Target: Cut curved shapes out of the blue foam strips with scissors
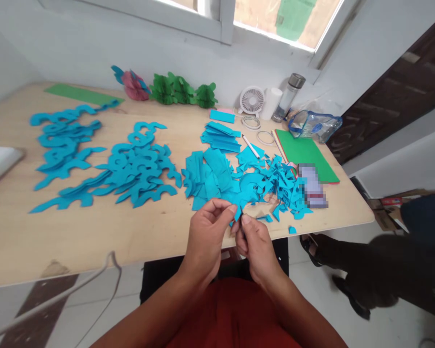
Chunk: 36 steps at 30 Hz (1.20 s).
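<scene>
Almost fingertip-to-fingertip, both hands (207,231)

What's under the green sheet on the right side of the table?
Beneath the green sheet, a thin red edge shows along its near side, apparently another sheet. Anything else underneath, including the tabletop directly below, is covered and cannot be seen.

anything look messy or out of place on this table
Yes, two things. One small blue scrap lies apart from the loose jumble of blue paper scraps, close to the front edge of the table, so it might get knocked off. Also, a brownish patch mars the front edge at left; stain or wear, I can't tell.
</scene>
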Available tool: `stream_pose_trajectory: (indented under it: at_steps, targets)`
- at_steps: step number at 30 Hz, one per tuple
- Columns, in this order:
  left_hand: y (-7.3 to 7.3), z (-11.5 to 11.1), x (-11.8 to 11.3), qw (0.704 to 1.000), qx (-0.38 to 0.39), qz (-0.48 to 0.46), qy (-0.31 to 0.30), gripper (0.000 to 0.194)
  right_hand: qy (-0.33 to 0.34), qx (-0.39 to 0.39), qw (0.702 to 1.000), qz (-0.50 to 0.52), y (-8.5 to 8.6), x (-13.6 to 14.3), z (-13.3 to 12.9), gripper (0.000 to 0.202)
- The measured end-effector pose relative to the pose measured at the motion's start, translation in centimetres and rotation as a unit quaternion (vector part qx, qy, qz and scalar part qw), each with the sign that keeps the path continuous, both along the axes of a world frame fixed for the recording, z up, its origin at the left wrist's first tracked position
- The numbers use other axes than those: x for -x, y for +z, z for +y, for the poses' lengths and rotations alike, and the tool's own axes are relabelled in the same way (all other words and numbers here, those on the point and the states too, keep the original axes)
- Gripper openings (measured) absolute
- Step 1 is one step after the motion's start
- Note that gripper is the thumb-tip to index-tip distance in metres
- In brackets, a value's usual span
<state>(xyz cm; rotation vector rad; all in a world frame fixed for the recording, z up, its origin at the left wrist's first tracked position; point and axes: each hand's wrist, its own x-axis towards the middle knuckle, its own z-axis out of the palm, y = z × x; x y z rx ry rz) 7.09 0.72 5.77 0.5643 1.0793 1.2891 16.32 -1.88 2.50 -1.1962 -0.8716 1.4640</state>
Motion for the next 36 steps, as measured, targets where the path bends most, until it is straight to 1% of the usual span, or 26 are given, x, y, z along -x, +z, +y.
stream_pose_trajectory:
  at_steps: [6, 15, 21, 28, 32, 36]
  targets:
    - [0.0, -0.2, 0.0, 0.999, 0.007, -0.025, -0.019, 0.013, 0.0, 0.004, 1.0, -0.005, 0.2, -0.1, 0.0, 0.042]
    - [0.0, -0.1, 0.7, 1.0, -0.012, 0.009, -0.027, 0.011, 0.017, 0.02, 1.0, -0.001, 0.7, -0.3, 0.4, 0.042]
    - [-0.1, -0.1, 1.0, 1.0, -0.006, 0.021, -0.012, 0.011, 0.025, 0.029, 0.999, -0.008, 0.6, -0.3, 0.4, 0.043]
    - [-0.2, -0.2, 1.2, 1.0, 0.004, 0.018, -0.015, 0.011, 0.028, 0.021, 0.999, -0.028, 0.6, -0.1, 0.4, 0.043]
    - [-0.2, 0.2, 1.6, 1.0, 0.006, 0.024, -0.01, 0.01, 0.038, 0.024, 0.999, -0.031, 0.6, -0.2, 0.3, 0.043]
    - [-0.3, 0.6, 2.2, 0.998, -0.017, 0.044, -0.028, 0.008, 0.041, 0.024, 0.998, -0.029, 0.5, -0.2, 0.2, 0.043]
